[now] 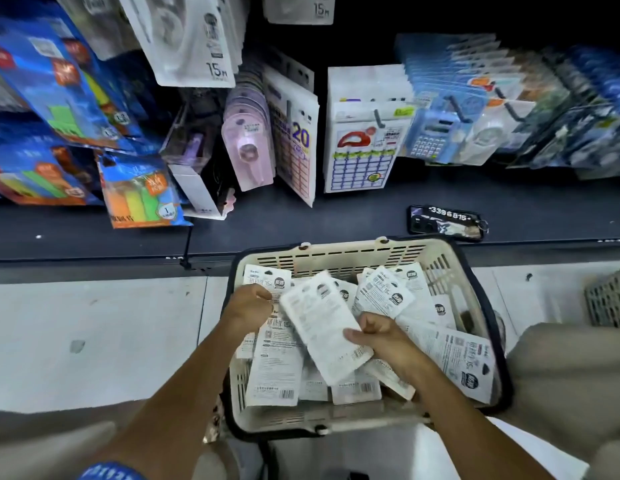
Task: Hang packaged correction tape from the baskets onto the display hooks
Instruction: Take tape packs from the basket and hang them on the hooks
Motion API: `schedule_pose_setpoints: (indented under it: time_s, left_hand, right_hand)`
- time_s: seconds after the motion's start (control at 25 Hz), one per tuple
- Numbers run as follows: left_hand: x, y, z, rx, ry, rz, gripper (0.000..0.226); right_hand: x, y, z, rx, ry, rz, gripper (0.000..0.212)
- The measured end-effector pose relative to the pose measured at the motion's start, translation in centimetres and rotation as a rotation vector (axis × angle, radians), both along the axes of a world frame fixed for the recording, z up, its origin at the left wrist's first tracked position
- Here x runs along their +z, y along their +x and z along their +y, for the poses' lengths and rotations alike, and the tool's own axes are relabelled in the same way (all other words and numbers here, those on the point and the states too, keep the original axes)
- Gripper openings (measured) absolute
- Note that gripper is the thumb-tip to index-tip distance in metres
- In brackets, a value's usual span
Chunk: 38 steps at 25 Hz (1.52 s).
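From the head camera I look down into a cream basket (339,252) with a dark handle; it stands on the pale floor in front of the dark shelf base. The basket is full of white packs of correction tape (384,296), lying loose and overlapping, most with the printed back side up.

My right hand (377,336) pinches one white pack (327,329) at its lower edge, thumb on top and fingers curled under it. This pack is tilted and lifted a little above the pile, over the middle of the basket. My left hand (248,306) is curled at the left side of the basket, touching the top left corner of the same pack; I think the fingers hold it there, but they are turned away from the camera and I cannot tell for sure.

Above, on the display hooks (379,117), hang other goods: white packs marked 15m (194,39) at the top, pink tape packs (248,150), label sheets (362,157) and blue calculators (431,140). A phone with a key tag (447,221) lies on the shelf base just behind the basket. A second basket (608,299) shows at the right edge.
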<state>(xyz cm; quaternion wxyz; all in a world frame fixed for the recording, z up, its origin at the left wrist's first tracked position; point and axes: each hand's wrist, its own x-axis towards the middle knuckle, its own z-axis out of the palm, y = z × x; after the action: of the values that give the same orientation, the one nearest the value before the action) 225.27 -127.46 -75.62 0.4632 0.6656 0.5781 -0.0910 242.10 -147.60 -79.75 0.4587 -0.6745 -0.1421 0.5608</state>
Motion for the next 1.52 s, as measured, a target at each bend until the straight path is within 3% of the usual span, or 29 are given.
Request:
schedule_pose_setpoints:
  time_s: [0.04,0.12,0.2,0.32,0.4,0.52,0.6,0.68,0.76,0.84,0.92,1.0,1.04,1.08,1.16,1.24,1.28,1.36,1.4,1.52]
  left_hand:
    - [0.0,0.1,0.1,0.129,-0.078,-0.064,0.013]
    - [0.2,0.1,-0.5,0.197,-0.245,-0.088,0.037]
    - [0.0,-0.2,-1.6,0.097,-0.32,-0.089,0.049]
    - [-0.9,-0.8,-2.6,-0.015,-0.27,-0.13,0.043]
    - [-1.4,-0.8,-3.1,-0.106,-0.239,-0.052,0.049]
    - [-1.6,-0.6,-3.5,-0.169,-0.211,-0.032,0.048]
    - [-0.9,-0.3,-2.3,-0.083,-0.28,-0.198,0.043]
    - [0.4,0.1,-1.7,0.03,-0.398,-0.387,0.051]
    - [1.2,0.7,-1.8,0.156,-0.43,-0.521,0.064]
    - [1.8,1.7,-2.6,0.236,-0.27,-0.58,0.066]
    - [2.2,2.8,-3.3,0.229,-0.135,-0.563,0.069]
    - [2.9,4.0,-4.1,0.139,-0.269,-0.535,0.092]
    - [2.8,4.4,-4.5,0.128,-0.333,-0.503,0.1]
    - [2.3,4.5,-4.7,0.159,-0.346,-0.48,0.091]
    - [1.6,3.9,-4.6,0.287,-0.266,-0.418,0.054]
    - [0.5,2.3,-3.8,0.388,-0.179,-0.347,0.03]
    - [0.0,1.4,-3.4,0.415,-0.151,-0.328,0.025]
    - [-0.7,0.6,-2.8,0.413,-0.071,-0.294,0.026]
    - [-0.9,0.5,-2.6,0.39,-0.023,-0.261,0.029]
    - [-0.8,0.6,-2.5,0.305,0.045,-0.168,0.046]
  right_hand:
    - [0.3,-0.2,0.1,-0.082,-0.008,0.091,0.028]
    - [0.0,-1.7,0.7,0.003,-0.076,0.136,0.004]
    - [-0.8,-4.4,1.6,0.229,-0.144,0.075,0.025]
    - [-2.1,-7.6,2.1,0.395,-0.176,0.099,0.031]
    - [-3.0,-8.3,1.9,0.496,-0.181,0.013,0.038]
    - [-2.9,-7.8,1.4,0.317,-0.173,-0.087,0.05]
    - [-2.2,-6.6,1.2,0.092,-0.055,0.061,0.06]
    - [-0.9,-5.3,1.4,0.101,0.048,0.23,0.063]
    - [0.5,-4.9,2.2,0.118,0.088,0.245,0.056]
    - [1.6,-5.0,3.3,-0.092,0.095,0.134,0.044]
    - [2.6,-5.7,4.4,-0.288,0.042,-0.166,0.031]
    - [3.0,-7.1,5.2,-0.138,-0.075,-0.668,0.031]
    - [3.1,-7.9,5.5,-0.032,-0.085,-0.821,0.037]
    - [3.2,-8.6,5.7,0.069,-0.058,-0.834,0.046]
    - [3.2,-8.3,5.6,0.236,0.047,-0.476,0.066]
    - [2.8,-6.5,4.5,0.172,0.079,-0.129,0.062]
    - [2.0,-5.6,3.9,0.022,0.029,-0.143,0.05]
    - [0.3,-4.5,2.7,-0.263,-0.187,-0.355,0.041]
    - [-0.5,-4.4,2.4,-0.34,-0.259,-0.333,0.043]
    - [-2.0,-5.1,3.0,-0.346,-0.278,0.0,0.038]
